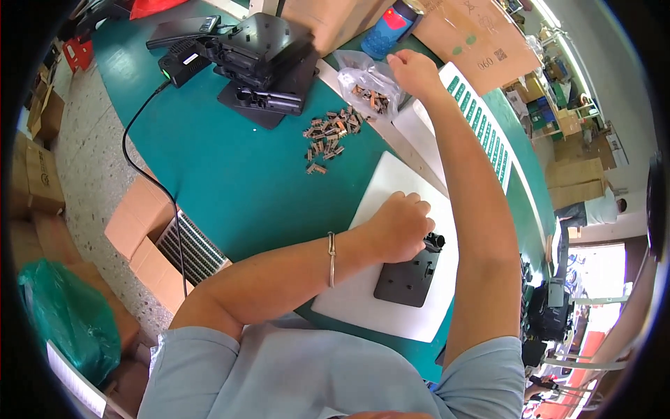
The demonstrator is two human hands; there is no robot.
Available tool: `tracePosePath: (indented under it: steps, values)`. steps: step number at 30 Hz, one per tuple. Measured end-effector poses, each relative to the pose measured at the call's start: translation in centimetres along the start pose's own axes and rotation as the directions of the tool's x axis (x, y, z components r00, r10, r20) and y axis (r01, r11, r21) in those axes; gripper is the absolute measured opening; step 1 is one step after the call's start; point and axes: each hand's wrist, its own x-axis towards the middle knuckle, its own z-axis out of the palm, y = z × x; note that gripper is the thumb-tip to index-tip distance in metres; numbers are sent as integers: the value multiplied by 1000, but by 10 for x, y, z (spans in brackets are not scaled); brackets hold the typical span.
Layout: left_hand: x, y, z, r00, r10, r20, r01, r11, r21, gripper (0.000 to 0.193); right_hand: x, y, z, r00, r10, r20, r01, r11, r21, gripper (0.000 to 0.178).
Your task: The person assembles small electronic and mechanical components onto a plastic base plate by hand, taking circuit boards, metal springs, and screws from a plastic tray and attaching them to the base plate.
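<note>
My left hand (403,227) is closed over the upper end of a black plastic part; its flat plate (408,283) and a short round black piece (434,242) stick out from under my fingers. The part rests on a white foam sheet (363,293). Farther off, my right hand (417,72) has its fingers curled together above a clear plastic bag (347,66) of small brown metal pieces. Whatever those fingertips hold, if anything, is too small to make out. Just behind them stands a blue can (387,31).
Loose small metal pieces (328,136) lie on the green table (230,181). Black plastic parts (262,56) are stacked at the far left beside a charger (185,61), its cable running off the edge. Cardboard boxes (481,45) stand behind; a white tray with green pieces (481,122) lies right.
</note>
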Motion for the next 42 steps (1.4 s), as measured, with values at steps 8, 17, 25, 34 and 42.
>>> tracePosePath:
  steps: [8,17,25,34,42]
  values:
    - [1,1,1,1000,9,-23,-9,1000,10,20,39,15,23,932,167,321,-134,983,-123,73]
    - [0,1,-1,1000,-10,-2,10,1000,21,24,5,-13,19,822,186,539,-398,864,309,58]
    - [-1,2,3,1000,-22,14,21,997,77,25,-41,-17,1,993,-116,-13,105,831,546,16]
    - [2,-1,1,1000,15,-5,-15,995,94,27,-44,-4,17,976,-87,-201,162,906,391,14]
    - [4,1,-2,999,-19,44,16,998,66,23,-17,-2,31,976,-86,-201,119,980,157,17]
